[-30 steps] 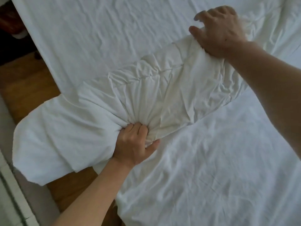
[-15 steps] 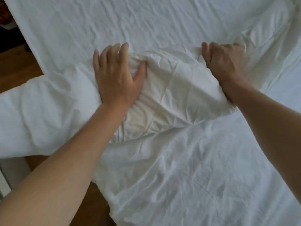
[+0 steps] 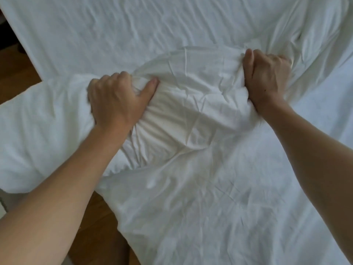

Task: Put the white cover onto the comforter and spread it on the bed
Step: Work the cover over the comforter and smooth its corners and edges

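Observation:
A thick white roll of comforter wrapped in the white cover [image 3: 193,96] lies across the bed [image 3: 133,31], from the left edge toward the right. My left hand [image 3: 116,100] grips the roll from above, fingers curled over its far side and thumb pressed into the fabric. My right hand [image 3: 267,83] clutches a bunch of the cover at the roll's right end, fingers tucked into the cloth. The roll's bare left end [image 3: 38,134] hangs past the bed's edge. More wrinkled white cover [image 3: 219,207] spreads flat toward me.
Wooden floor [image 3: 95,236] shows at the left beside the bed and below the overhanging end. The bed's left edge runs diagonally from top left. White sheet fills the rest of the view.
My left hand left the roll's near side, went over the top, and its fingers have now curled to grip. My right hand drew nearer and tightened on the cover. The roll shifted toward me.

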### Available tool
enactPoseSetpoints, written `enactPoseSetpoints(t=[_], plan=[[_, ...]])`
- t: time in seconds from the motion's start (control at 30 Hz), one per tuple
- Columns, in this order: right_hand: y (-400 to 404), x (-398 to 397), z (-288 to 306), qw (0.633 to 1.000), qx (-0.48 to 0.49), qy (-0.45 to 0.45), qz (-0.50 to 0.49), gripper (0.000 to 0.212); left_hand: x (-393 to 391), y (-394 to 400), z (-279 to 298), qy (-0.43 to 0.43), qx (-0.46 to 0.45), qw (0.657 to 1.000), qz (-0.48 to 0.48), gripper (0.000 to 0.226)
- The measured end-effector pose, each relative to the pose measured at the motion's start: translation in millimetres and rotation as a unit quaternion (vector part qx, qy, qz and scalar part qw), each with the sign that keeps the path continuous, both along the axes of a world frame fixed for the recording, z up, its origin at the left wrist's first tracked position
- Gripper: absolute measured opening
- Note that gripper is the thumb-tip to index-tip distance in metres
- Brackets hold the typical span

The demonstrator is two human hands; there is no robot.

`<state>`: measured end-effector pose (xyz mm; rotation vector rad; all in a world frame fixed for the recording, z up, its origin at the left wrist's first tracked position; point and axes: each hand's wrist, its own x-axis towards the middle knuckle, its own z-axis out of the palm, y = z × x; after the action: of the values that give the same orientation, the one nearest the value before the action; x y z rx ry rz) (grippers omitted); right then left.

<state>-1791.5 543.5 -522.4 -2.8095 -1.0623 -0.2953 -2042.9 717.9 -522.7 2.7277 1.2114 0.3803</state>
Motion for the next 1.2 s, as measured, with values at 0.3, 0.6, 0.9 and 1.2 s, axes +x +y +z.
enactPoseSetpoints(t=[0.3, 0.6, 0.9, 1.2], plan=[[-88.9, -28.6, -3.9, 1.000, 0.003, -0.013, -0.012, 0.053, -47.9, -108.1, 12.3, -0.024, 0.032, 0.998, -0.042, 0.060], [-179.3, -37.0, 2.2, 0.999, -0.004, -0.029, 0.022, 0.054, -72.8, -253.5, 15.4, 0.018, -0.052, 0.998, -0.038, 0.046], [-205.1, -54.5, 4.0, 0.999, -0.021, -0.023, -0.025, 0.055, -71.5, -298.3, 58.9, -0.202, -0.186, 0.960, -0.054, 0.025], [-177.7, -54.5, 32.7, 0.974, 0.039, 0.068, -0.213, 0.031, -30.0, -151.6, 37.1, 0.115, -0.178, 0.977, 0.019, 0.077]])
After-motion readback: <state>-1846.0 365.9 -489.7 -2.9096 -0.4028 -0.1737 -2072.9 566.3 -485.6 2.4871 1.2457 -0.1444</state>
